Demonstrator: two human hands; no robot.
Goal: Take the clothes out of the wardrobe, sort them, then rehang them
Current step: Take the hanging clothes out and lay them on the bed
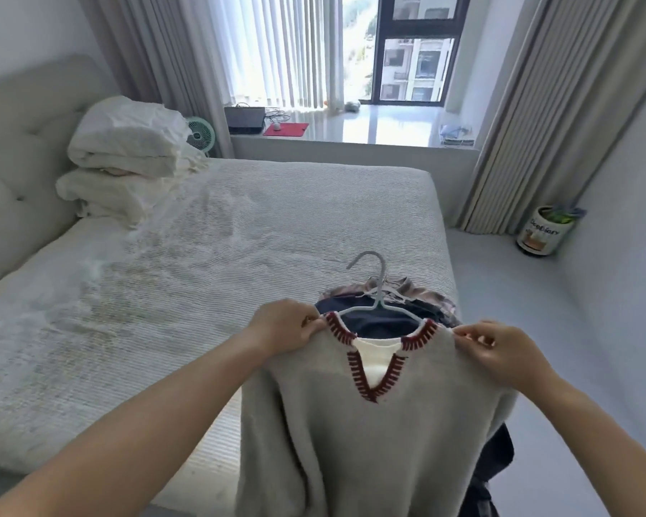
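Observation:
A grey knitted sweater [370, 434] with a dark red stitched V-neck hangs on a pale blue hanger [377, 292] over the bed's near right corner. My left hand [288, 322] pinches its left shoulder and my right hand [496, 348] pinches its right shoulder. Behind it lie a dark navy garment [373, 319] and a plaid garment [422, 292], heaped on the bed's edge. The wardrobe is out of sight.
The bed [202, 255] with a light ribbed cover fills the left and middle. Folded white bedding [124, 154] is stacked by the headboard. A can [545, 233] stands on the floor by the right curtain. Behind is a window ledge [370, 125] with a laptop.

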